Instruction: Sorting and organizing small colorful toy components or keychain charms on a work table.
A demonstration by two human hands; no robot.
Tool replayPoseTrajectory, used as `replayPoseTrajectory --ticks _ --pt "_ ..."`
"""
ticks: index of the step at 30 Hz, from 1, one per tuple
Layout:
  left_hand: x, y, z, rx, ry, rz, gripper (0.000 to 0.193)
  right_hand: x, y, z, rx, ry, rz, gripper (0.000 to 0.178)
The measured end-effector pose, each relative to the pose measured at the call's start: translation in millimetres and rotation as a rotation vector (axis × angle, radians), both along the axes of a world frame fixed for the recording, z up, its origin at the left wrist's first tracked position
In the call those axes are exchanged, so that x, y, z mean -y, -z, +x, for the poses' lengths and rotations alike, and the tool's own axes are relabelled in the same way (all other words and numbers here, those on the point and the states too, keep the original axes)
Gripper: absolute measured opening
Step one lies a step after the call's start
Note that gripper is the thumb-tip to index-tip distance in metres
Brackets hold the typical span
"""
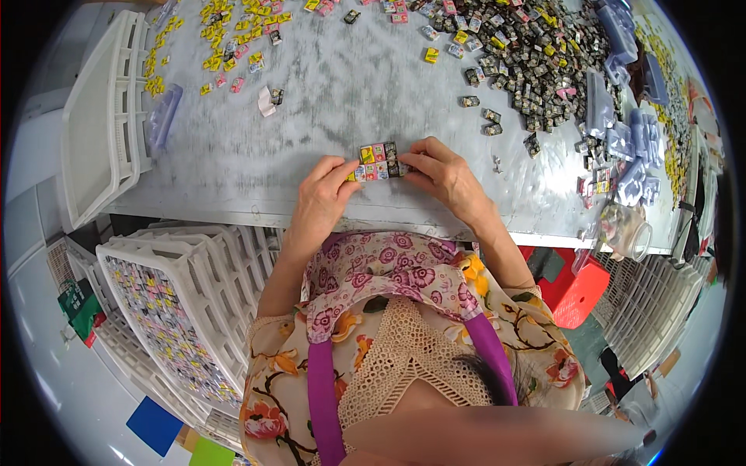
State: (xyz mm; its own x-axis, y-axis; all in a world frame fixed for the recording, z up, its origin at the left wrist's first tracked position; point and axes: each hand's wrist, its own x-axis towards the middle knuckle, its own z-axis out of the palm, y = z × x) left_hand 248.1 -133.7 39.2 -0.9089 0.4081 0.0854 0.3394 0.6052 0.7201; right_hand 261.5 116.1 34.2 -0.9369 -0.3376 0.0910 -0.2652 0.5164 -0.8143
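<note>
Near the front edge of the table, a compact block of small wrapped candies (pixel 376 161) lies between my hands in two short rows. Yellow, pink, white and black wrappers make it up. My left hand (pixel 322 193) pinches the block's left end, thumb and fingers pressed to a yellow piece. At the opposite end, the thumb and fingertips of my right hand (pixel 444 175) close on the black pieces, partly hiding them. Whether the block is lifted off the table top I cannot tell.
A large heap of black-wrapped candies (pixel 536 70) covers the back right. Yellow ones (pixel 241 31) are scattered at the back left. Clear plastic sleeves (pixel 639 136) and a jar (pixel 633 233) are at right. White crates (pixel 116 116) stand at left; a red stool (pixel 575 287) is below.
</note>
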Motion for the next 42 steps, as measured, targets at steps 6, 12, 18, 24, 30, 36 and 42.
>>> replayPoseTrajectory --ticks 6,12,18,24,30,36,42 --pt "2 12 4 0.004 -0.104 0.055 0.036 0 7 1 0.019 0.005 -0.067 0.04" --pt "7 15 4 -0.03 -0.039 0.073 0.039 2 18 3 -0.186 -0.018 0.009 0.045" --pt "-6 4 13 -0.326 0.135 -0.148 0.051 0 14 12 -0.283 0.018 0.104 0.06" --pt "-7 21 16 -0.283 0.338 -0.332 0.064 13 6 20 -0.326 -0.069 0.459 0.065" --pt "-14 21 14 -0.275 0.344 -0.283 0.068 5 10 21 -0.266 0.079 0.237 0.069" --pt "-23 20 14 -0.275 0.395 -0.308 0.07 -3 16 19 -0.268 0.037 0.185 0.071" --pt "-22 21 9 -0.261 0.392 -0.297 0.07 -2 13 15 -0.251 0.011 0.288 0.073"
